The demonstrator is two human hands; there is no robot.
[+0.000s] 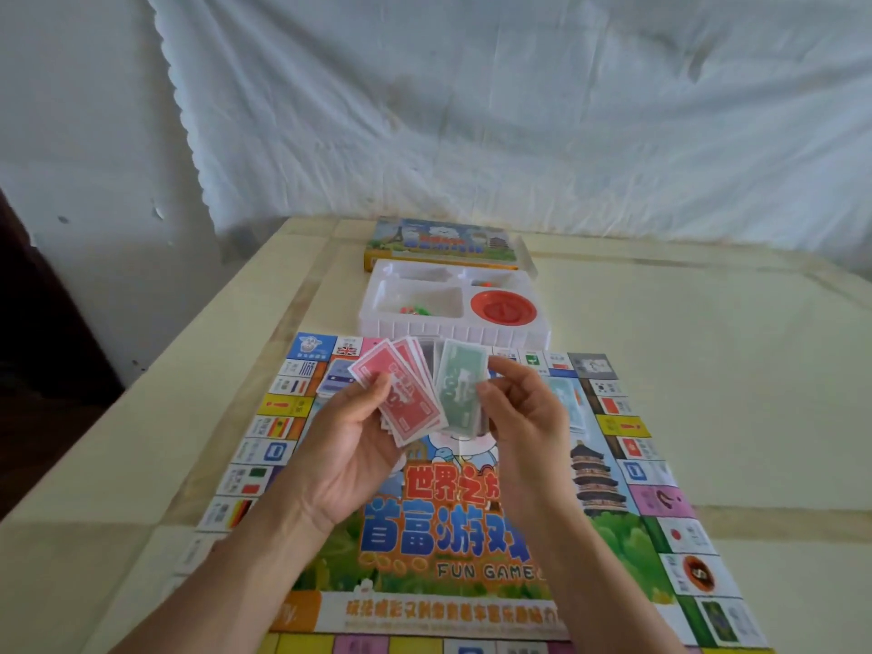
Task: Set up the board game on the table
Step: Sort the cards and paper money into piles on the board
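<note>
Table (708, 370) holds board (472, 559) near, tray (424, 330) far; above board left hand (349, 446) grips red notes (406, 394), right hand (524, 417) pinches green note (460, 384)

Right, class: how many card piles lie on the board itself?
2. A bluish pile at the board's far left, a pale pile at its far right beside the right hand. Others may be hidden.

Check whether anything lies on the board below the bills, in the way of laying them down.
Yes: two card piles lie on the board under the bills, a blue pile beside the left hand and a pale pile beyond the right hand. The board's near half shows only print.
</note>
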